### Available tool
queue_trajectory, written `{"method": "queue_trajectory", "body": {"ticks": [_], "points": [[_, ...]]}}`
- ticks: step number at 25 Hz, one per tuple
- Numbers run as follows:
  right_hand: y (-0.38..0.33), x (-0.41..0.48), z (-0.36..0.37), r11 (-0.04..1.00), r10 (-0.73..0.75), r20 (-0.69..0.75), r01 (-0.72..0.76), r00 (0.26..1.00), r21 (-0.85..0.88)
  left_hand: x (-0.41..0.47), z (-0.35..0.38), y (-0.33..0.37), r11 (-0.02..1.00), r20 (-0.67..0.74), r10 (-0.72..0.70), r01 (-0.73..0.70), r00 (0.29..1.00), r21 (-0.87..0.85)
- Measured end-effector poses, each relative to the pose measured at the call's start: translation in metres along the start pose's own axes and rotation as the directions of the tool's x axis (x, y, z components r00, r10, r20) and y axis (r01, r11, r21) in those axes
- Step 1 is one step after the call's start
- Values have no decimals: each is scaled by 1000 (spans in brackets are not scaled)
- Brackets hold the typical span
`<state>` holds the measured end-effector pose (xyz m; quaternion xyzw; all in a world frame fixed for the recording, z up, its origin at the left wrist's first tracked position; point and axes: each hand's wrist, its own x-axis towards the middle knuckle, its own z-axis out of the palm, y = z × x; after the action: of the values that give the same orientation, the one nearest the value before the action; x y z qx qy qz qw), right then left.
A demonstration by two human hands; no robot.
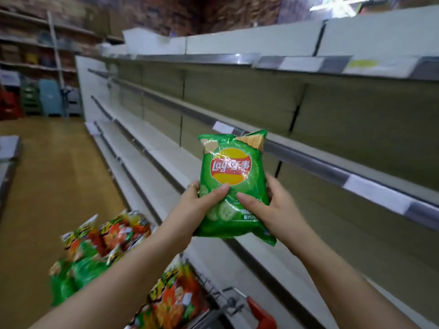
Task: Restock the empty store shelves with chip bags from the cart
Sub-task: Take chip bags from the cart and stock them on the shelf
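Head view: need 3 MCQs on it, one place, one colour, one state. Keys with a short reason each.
1. Where is the Lay's bag?
A. held up in front of the shelves
B. lying flat on a shelf
C. down in the cart

2. What is its main colour?
A. blue
B. red
C. green

3. What is the left hand doing?
A. resting flat on a shelf
B. gripping the lower part of the bag
C. hanging idle

Key:
1 A: both hands hold it in the air, with the right hand on its other side.
2 C: the pack is green, with a red and yellow logo.
3 B: its thumb presses on the front of the bag.
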<state>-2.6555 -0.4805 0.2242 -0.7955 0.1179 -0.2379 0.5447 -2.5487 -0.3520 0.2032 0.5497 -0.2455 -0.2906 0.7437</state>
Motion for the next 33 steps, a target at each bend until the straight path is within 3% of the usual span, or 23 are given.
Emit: {"method": "queue_trajectory", "body": {"ticks": [3, 6, 9, 13, 17, 19, 22, 25, 29, 33], "points": [[-30, -13, -62, 992, -74, -141, 58, 987, -116, 13, 62, 29, 995, 142, 79, -86, 987, 42], [-50, -31, -128, 965, -84, -282, 8, 956, -262, 23, 131, 51, 985, 271, 104, -136, 957, 102], [-61, -54, -194, 957, -35, -381, -79, 924, -279, 33, 202, 62, 962, 427, 25, -137, 904, 235], [-65, -88, -268, 921, 47, -479, -224, 877, -320, 48, 293, 55, 933, 519, -93, -107, 850, 343], [-70, -112, -316, 888, 186, -617, -399, 765, -228, 69, 372, 36, 924, 577, -175, -70, 798, 376], [-71, -115, -336, 796, 201, -679, -522, 706, -307, 80, 404, 25, 926, 614, -226, -29, 756, 377], [-63, -103, -360, 540, 247, -688, -686, 682, -487, 98, 440, 15, 933, 645, -309, 90, 699, 350], [-45, -78, -377, 491, 238, -697, -703, 677, -514, 116, 467, 13, 909, 658, -312, 13, 686, 417], [-29, -61, -402, 448, 201, -786, -769, 584, -456, 129, 491, 3, 905, 668, -288, -34, 686, 425], [-26, -55, -406, 388, 222, -808, -810, 546, -441, 133, 510, -13, 907, 671, -255, -69, 697, 416]]}}
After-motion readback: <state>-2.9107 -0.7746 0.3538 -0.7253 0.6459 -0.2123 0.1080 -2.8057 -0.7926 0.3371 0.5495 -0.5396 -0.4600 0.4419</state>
